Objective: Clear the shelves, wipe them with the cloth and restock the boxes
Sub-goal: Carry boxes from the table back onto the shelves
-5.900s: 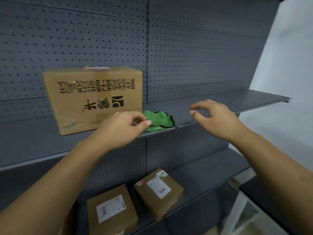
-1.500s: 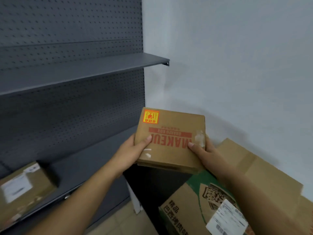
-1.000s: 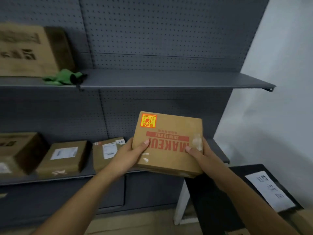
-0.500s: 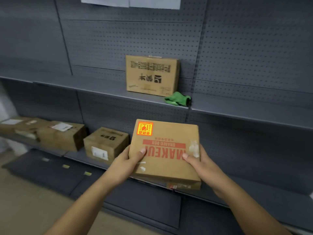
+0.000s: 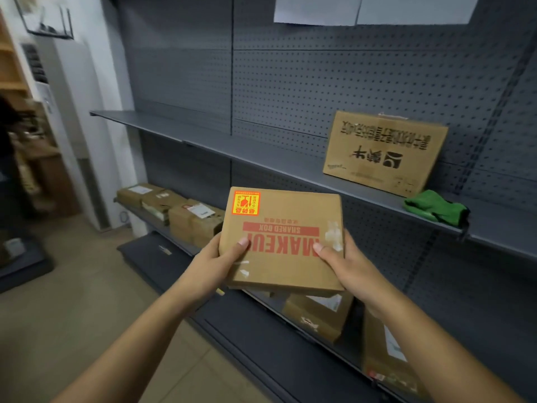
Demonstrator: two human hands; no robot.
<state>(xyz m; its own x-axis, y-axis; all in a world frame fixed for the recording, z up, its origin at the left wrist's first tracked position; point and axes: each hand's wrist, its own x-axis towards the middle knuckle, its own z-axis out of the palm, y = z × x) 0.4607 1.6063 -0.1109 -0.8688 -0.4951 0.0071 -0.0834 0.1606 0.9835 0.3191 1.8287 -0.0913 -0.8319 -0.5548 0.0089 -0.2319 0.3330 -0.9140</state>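
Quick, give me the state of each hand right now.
Left hand: holding the flat cardboard box by its left edge.
Right hand: holding the same box by its right edge.

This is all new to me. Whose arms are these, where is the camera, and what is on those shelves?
There is no machine here. A person wears a camera on the head, so you look down along their own arms. The left hand and right hand grip a flat box with red print, one at each side. Behind it, on the grey shelf, stands a bigger box with a green cloth beside it. More parcels sit lower down.
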